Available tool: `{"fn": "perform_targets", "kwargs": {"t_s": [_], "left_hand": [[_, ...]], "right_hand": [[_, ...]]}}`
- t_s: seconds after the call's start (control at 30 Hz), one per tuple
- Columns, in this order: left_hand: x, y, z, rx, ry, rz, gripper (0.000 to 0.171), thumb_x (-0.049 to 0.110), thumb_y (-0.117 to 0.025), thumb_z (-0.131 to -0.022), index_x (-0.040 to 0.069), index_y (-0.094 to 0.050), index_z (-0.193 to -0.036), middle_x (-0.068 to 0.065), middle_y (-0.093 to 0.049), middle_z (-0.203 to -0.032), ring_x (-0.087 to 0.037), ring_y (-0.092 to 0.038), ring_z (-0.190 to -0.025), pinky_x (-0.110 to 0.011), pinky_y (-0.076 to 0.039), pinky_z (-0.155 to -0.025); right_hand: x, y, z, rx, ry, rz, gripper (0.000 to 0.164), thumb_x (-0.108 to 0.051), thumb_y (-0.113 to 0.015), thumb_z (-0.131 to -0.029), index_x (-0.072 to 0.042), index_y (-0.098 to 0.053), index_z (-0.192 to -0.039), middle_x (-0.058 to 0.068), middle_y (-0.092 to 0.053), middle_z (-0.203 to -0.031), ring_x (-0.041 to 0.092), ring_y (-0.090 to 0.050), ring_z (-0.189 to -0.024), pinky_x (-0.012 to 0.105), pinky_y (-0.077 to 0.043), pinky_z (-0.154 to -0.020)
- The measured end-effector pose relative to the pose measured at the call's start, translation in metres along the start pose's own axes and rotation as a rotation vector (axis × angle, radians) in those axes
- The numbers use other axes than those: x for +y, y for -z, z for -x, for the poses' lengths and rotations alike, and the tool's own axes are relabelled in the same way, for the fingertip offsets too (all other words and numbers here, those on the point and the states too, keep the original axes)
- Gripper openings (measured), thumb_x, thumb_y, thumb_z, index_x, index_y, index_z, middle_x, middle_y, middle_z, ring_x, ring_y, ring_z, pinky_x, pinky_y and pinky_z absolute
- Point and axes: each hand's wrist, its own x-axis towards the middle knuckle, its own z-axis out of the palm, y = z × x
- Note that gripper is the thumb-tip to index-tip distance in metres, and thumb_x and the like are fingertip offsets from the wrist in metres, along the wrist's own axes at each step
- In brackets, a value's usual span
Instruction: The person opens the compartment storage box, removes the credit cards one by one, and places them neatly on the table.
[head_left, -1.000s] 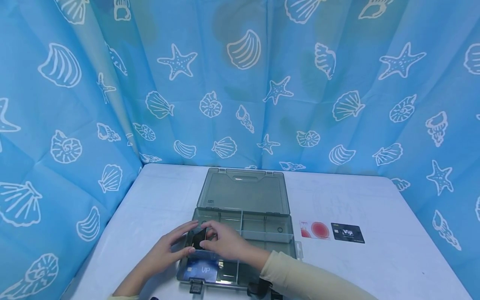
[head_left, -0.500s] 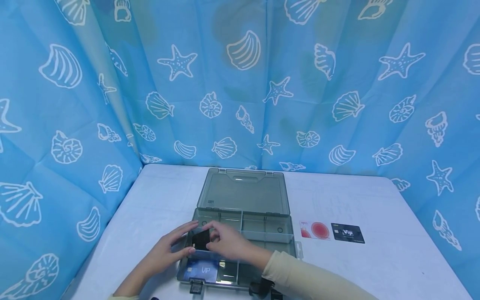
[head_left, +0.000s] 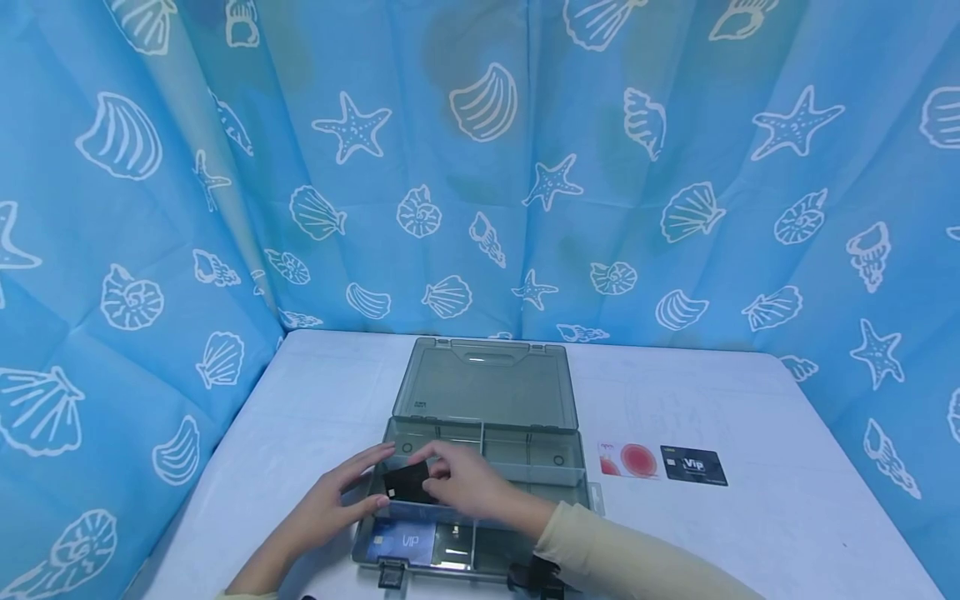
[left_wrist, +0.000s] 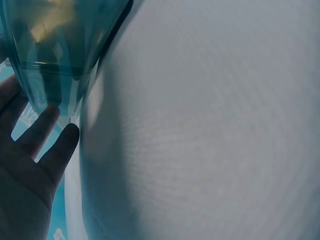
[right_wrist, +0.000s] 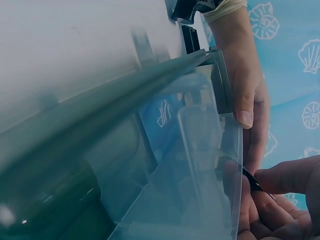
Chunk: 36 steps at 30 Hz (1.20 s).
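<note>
In the head view, my right hand pinches a black card by its right end. The card lies tilted over the middle left compartment of a grey see-through divided box. My left hand rests at the box's left side, its fingers fairly straight and its thumb near the divider. Straight fingers show against the box wall in the left wrist view. A blue VIP card lies in the front left compartment. From the right wrist, the black card is seen edge-on between thumb and fingers.
The box lid lies folded back behind the box. To the right on the white table are a white-and-red card and a black VIP card. Latches stick out at the box front. A blue shell-patterned curtain surrounds the table.
My right hand has shifted a little to the right, and the black card has come with it, showing more of its face. The left hand stays at the box's left side.
</note>
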Motion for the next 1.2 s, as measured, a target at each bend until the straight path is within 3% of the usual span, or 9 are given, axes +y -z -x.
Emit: {"fn": "perform_targets", "kwargs": {"t_s": [0.4, 0.67, 1.0, 1.2], "left_hand": [[0.0, -0.002, -0.001, 0.002, 0.003, -0.011, 0.071, 0.047, -0.075, -0.091, 0.021, -0.05, -0.152, -0.004, -0.043, -0.159, -0.037, -0.036, -0.147, -0.065, -0.035, -0.115], [0.0, -0.003, -0.001, 0.007, 0.019, -0.014, 0.07, 0.043, -0.076, -0.091, 0.022, -0.05, -0.152, -0.005, -0.043, -0.159, -0.037, -0.035, -0.148, -0.064, -0.035, -0.115], [0.002, -0.003, -0.001, 0.006, 0.025, -0.019, 0.071, 0.042, -0.076, -0.091, 0.021, -0.049, -0.152, -0.005, -0.042, -0.16, -0.036, -0.034, -0.148, -0.064, -0.033, -0.116], [0.001, -0.003, -0.001, 0.008, 0.01, -0.01, 0.07, 0.04, -0.077, -0.091, 0.019, -0.049, -0.152, -0.005, -0.041, -0.16, -0.037, -0.034, -0.148, -0.064, -0.034, -0.116]], "right_hand": [[0.005, 0.01, 0.01, 0.015, 0.021, -0.014, 0.033, -0.003, -0.063, -0.097, -0.011, -0.064, -0.129, -0.001, -0.069, -0.075, 0.007, -0.048, -0.049, 0.018, -0.04, -0.044], [0.009, 0.021, 0.021, 0.049, 0.011, -0.056, 0.034, -0.001, -0.064, -0.096, -0.01, -0.064, -0.128, 0.001, -0.073, -0.084, 0.011, -0.06, -0.06, 0.021, -0.049, -0.051], [0.012, 0.03, 0.031, 0.068, -0.015, -0.067, 0.035, -0.002, -0.065, -0.095, -0.009, -0.063, -0.13, 0.0, -0.073, -0.084, 0.011, -0.057, -0.06, 0.02, -0.046, -0.049], [0.013, 0.036, 0.038, 0.075, -0.004, -0.103, 0.034, -0.002, -0.064, -0.096, -0.009, -0.064, -0.129, 0.004, -0.073, -0.089, 0.017, -0.067, -0.078, 0.026, -0.06, -0.062]]}}
